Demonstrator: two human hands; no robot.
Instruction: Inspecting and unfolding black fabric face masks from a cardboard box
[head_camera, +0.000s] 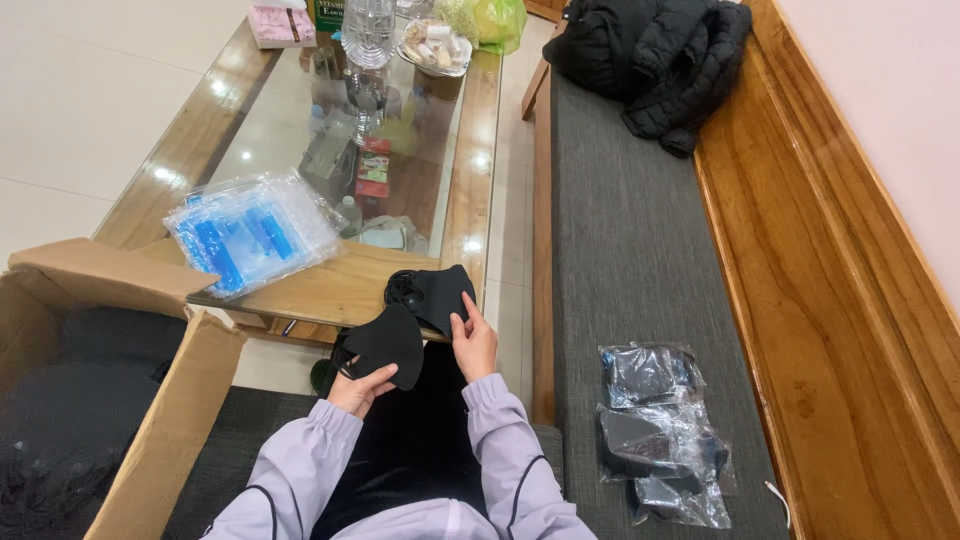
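Masks in hand: the left hand pinches one black mask just short of the counter edge; the right hand clamps a second mask beyond, resting on that edge.

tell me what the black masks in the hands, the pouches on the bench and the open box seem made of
Black masks: soft matte fabric, it seems; they bend and show no shine.
Pouches: clear glossy plastic film, crinkled, with glare.
Box: brown corrugated cardboard, dull, with creased flaps.
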